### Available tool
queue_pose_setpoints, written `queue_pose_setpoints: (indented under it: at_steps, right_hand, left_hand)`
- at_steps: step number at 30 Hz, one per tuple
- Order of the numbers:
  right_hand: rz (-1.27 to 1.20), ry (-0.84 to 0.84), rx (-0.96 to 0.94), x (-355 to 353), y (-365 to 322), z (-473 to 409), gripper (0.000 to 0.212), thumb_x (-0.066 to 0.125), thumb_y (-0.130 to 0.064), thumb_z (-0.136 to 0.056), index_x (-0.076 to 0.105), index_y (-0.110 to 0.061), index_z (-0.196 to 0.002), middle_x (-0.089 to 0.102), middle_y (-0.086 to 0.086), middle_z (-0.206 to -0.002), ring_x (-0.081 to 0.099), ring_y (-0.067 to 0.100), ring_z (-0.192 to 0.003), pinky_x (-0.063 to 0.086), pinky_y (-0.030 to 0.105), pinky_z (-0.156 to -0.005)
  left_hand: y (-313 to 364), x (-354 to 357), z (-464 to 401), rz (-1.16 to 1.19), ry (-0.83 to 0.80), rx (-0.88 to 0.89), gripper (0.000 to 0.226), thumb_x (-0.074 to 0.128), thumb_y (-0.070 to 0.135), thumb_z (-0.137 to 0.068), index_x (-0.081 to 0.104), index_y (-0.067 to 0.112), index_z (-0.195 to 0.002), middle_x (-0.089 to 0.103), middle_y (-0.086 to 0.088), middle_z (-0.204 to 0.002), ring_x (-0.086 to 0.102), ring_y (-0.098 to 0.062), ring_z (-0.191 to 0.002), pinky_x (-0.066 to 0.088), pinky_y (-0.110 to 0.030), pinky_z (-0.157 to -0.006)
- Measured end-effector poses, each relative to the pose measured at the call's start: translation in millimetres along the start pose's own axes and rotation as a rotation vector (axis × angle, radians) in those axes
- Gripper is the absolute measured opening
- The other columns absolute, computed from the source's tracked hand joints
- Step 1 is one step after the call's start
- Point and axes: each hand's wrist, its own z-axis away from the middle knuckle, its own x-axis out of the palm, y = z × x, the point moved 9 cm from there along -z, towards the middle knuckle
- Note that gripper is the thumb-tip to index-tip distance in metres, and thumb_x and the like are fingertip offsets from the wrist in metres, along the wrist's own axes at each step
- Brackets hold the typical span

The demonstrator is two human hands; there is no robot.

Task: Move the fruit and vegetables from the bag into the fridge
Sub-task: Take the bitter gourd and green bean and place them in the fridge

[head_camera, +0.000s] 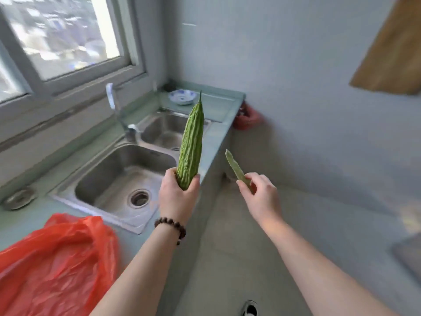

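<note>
My left hand (176, 197) grips the lower end of a long, bumpy green bitter gourd (191, 142), which stands almost upright over the edge of the sink counter. My right hand (259, 195) pinches the base of a flat pale-green bean pod (235, 168) between fingers and thumb, over the floor to the right of the counter. A crumpled red plastic bag (52, 265) lies on the counter at the lower left, and its contents are hidden. No fridge is in view.
A steel double sink (114, 174) with a tap (114, 103) sits under the window. A blue-patterned dish (182, 96) rests on the counter's far corner. Something red (247, 118) hangs beyond the counter's end. A wooden board (391, 51) is at the upper right.
</note>
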Motion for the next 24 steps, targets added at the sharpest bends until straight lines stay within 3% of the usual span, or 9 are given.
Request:
queue_pose_setpoints:
  at_steps: [11, 20, 24]
  right_hand:
    - [0.225, 0.418, 0.362, -206.8, 187.9, 68.1, 0.018, 0.065, -0.034, -0.084, 0.065, -0.017, -0.088, 0.055, -0.001, -0.075, 0.052, 0.020, -0.065, 0.036, 0.028, -0.059]
    - [0.348, 0.651, 0.547, -372.4, 325.9, 117.7, 0.016, 0.064, -0.034, -0.084, 0.063, -0.017, -0.085, 0.051, -0.001, -0.068, 0.049, 0.023, -0.062, 0.031, 0.027, -0.057]
    - [0.379, 0.770, 0.588, -456.3, 372.2, 130.7, 0.017, 0.063, -0.032, -0.085, 0.064, -0.015, -0.086, 0.051, -0.001, -0.070, 0.045, 0.018, -0.062, 0.030, 0.026, -0.057]
  left_hand:
    - [132.2, 256.4, 111.9, 0.048, -0.547, 0.209, 0.036, 0.068, 0.036, -0.080, 0.052, 0.015, -0.105, 0.060, 0.000, -0.092, 0.054, -0.014, -0.079, 0.033, -0.021, -0.065]
    - [238.4, 435.9, 232.6, 0.070, -0.801, 0.326, 0.038, 0.066, 0.040, -0.080, 0.051, 0.014, -0.104, 0.059, -0.001, -0.095, 0.052, -0.016, -0.080, 0.036, -0.025, -0.066]
    - [303.1, 504.2, 283.0, 0.108, -0.886, 0.407, 0.037, 0.065, 0.043, -0.080, 0.048, 0.017, -0.101, 0.058, -0.001, -0.095, 0.054, -0.015, -0.078, 0.036, -0.023, -0.056]
